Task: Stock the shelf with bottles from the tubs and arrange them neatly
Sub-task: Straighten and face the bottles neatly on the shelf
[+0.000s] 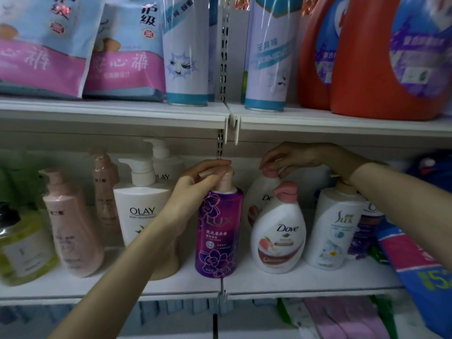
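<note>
The left forearm [117, 277] reaches up from the lower edge of the view, and the left hand [195, 177] curls its fingers round the pump head of the purple Lux bottle [219, 231]. That bottle stands upright at the front of the lower shelf [305, 277], right over the joint between two shelf boards.

It looks full, so it is probably fairly heavy, with stiff walls under a glossy, likely slippery wrap. The pump neck is narrow and may swivel. For a small nudge the top grip serves, but for a lift the body below the shoulder would be the surer hold.

Just to its right, the right hand [300, 157] comes in under the upper board and pinches the pink cap of the rear Dove bottle [261, 194] with fingertips and thumb. This bottle stands behind the front Dove bottle [278, 233]. Both are rounded, smooth and wider at the belly, so they would tip easily if pushed high up.

Further right a white Sleek bottle [335, 223] stands near, with a darker bottle partly hidden behind it. To the left, two Olay bottles [141, 211] stand one behind the other, then pink pump bottles [71, 223]. The row is close-packed, so a careless shove could knock a neighbour. No tub is in view.
</note>
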The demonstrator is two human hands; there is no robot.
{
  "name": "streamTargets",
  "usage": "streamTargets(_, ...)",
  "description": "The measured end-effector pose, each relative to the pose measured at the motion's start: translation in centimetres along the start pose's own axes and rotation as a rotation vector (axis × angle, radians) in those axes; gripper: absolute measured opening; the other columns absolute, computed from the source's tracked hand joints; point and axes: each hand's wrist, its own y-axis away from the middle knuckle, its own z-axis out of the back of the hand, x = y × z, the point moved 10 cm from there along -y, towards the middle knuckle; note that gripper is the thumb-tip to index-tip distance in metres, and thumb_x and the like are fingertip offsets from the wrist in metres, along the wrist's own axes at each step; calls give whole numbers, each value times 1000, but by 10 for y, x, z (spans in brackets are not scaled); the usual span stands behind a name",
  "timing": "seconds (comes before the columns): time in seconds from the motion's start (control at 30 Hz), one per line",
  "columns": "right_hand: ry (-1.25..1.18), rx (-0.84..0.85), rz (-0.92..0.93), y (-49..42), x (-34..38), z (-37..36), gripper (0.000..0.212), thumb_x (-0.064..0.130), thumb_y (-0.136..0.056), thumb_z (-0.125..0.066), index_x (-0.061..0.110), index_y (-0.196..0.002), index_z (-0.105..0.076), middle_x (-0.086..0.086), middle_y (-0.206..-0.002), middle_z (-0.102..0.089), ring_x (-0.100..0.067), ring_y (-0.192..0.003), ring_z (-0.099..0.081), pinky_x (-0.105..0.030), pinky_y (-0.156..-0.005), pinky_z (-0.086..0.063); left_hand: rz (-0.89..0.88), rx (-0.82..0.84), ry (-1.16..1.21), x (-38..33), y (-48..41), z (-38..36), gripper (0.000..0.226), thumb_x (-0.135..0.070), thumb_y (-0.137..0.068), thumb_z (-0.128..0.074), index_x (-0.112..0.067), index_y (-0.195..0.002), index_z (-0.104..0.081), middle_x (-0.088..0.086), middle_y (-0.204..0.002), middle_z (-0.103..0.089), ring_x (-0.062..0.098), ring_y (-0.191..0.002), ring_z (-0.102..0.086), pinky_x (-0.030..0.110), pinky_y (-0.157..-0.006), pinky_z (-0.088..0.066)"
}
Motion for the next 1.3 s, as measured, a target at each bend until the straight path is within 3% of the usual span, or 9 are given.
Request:
streamTargets(0.17,-22,3,-47,3,-9,-1,36,22,-93,-58,24,-128,-53,8,-124,-54,-6,-111,-53,-26,-83,-54,0,-28,1,1,0,3,26,-6,-94,-52,-19,-111,-66,5,-109,-72,23,-104,-67,34,-90,-51)
streamTargets(0.27,-13,34,-77,4,-14,-3,49,19,-91,-61,25,-137,-45,12,-128,-48,-7,-117,-49,-28,-81,-56,26,-36,-15,6,4,5,30,-22,-90,-58,-26,-120,-60,1,-106,-72,16,-96,-69,30,-82,-55)
streamTargets(0.37,117,6,-95,2,-12,-2,52,14,-81,-72,20,-128,-51,4,-126,-53,-12,-111,-55,-36,-90,-54,75,3,-62,17,14,1,34,-41,-80,-60,-24,-109,-63,3,-97,-74,13,-85,-71,22,-69,-53)
streamTargets(0.47,215,-37,-103,-2,-13,-4,48,18,-71,-82,18,-112,-57,-7,-119,-59,-18,-104,-60,-40,-91,-53,54,15,-86,24,19,-1,20,-36,-83,-59,-33,-103,-58,-3,-86,-75,11,-78,-72,16,-60,-52)
streamTargets(0.57,260,-80,-105,-5,-17,-6,54,25,-65,-86,15,-109,-56,-9,-114,-59,-20,-99,-59,-41,-87,-55,41,16,-74,29,21,0,32,-34,-80,-62,-30,-111,-56,3,-93,-74,17,-82,-72,20,-64,-56)
streamTargets(0.67,325,-102,-100,-7,-15,-5,43,23,-65,-86,20,-92,-52,-1,-100,-55,-15,-88,-55,-37,-79,-53,41,9,-53,32,21,2,41,-38,-74,-63,-27,-113,-57,1,-94,-74,15,-84,-72,21,-67,-56)
streamTargets(0.83,379,-123,-83,-8,-11,-3,40,17,-68,-84,19,-82,-47,7,-84,-49,-9,-75,-48,-21,-61,-44,56,25,-3,37,21,2,36,-39,-73,-64,-32,-108,-57,-5,-91,-75,13,-83,-72,19,-64,-54)
streamTargets(0.93,390,-157,-90,-9,-11,0,40,22,-68,-84,18,-88,-49,7,-88,-49,-10,-78,-48,-24,-63,-44,54,17,21,38,21,2,36,-39,-73,-65,-32,-108,-57,-6,-92,-74,13,-84,-72,19,-64,-54)
streamTargets(1.3,378,-177,-85,-14,-9,1,42,23,-70,-82,28,-77,-41,9,-82,-46,-11,-76,-46,-26,-63,-40,56,-7,31,41,19,5,46,-35,-78,-66,-20,-121,-56,5,-101,-73,19,-89,-72,27,-73,-58)
